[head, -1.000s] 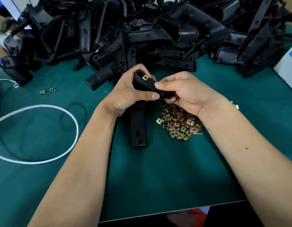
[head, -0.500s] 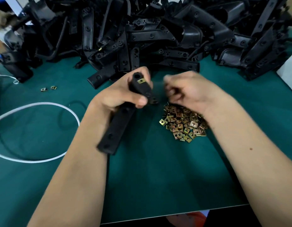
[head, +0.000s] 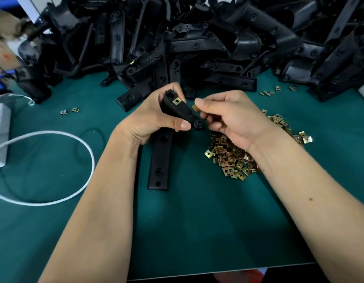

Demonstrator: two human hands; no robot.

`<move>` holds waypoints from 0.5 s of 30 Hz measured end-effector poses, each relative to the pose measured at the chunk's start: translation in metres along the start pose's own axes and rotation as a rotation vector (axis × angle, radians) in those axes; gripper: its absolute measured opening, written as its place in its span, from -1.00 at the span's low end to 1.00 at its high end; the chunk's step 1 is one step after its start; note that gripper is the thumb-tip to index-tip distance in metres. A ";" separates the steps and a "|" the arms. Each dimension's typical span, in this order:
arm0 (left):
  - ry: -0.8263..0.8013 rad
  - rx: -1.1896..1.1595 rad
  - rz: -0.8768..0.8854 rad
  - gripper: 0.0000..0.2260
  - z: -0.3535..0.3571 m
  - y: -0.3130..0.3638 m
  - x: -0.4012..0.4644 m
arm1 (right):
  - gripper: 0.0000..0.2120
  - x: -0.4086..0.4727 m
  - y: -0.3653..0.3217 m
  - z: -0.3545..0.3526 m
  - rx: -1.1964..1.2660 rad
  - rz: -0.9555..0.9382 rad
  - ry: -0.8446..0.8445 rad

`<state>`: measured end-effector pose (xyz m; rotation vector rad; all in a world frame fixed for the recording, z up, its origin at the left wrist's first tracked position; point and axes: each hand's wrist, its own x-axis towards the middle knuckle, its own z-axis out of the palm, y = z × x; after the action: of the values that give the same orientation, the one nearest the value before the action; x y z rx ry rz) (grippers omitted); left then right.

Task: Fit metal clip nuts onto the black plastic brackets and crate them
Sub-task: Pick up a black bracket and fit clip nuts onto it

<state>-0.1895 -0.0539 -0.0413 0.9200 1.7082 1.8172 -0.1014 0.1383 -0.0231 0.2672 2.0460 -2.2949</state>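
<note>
My left hand [head: 154, 119] is wrapped around the upper end of a long black plastic bracket [head: 161, 152], whose lower end points back toward me over the green mat [head: 197, 231]. One brass-coloured clip nut [head: 177, 101] already sits on the bracket's top end. My right hand [head: 232, 117] pinches a second clip nut [head: 194, 107] between thumb and forefinger, just right of the bracket. The loose heap of clip nuts [head: 234, 158] lies right of the bracket, the pile of black brackets [head: 197, 41] beyond it.

The right hand [head: 228, 117] now pinches a fresh clip nut [head: 194, 107] beside the bracket [head: 167, 139], swung back upright.
</note>
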 end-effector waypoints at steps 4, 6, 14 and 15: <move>0.004 -0.004 -0.012 -0.59 0.002 0.000 0.001 | -0.91 -0.001 -0.001 0.000 -0.022 0.027 -0.017; 0.007 0.005 -0.018 -0.59 0.003 0.000 0.001 | -0.91 -0.001 -0.001 0.000 -0.021 0.044 -0.015; 0.011 0.024 -0.035 -0.59 0.004 0.003 0.001 | -0.94 0.000 0.001 0.002 0.010 0.091 0.013; 0.013 0.027 -0.037 -0.59 0.004 0.003 0.001 | -0.94 0.000 0.001 0.002 0.011 0.095 0.016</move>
<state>-0.1868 -0.0509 -0.0386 0.8832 1.7501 1.7840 -0.1016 0.1365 -0.0240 0.3761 1.9832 -2.2561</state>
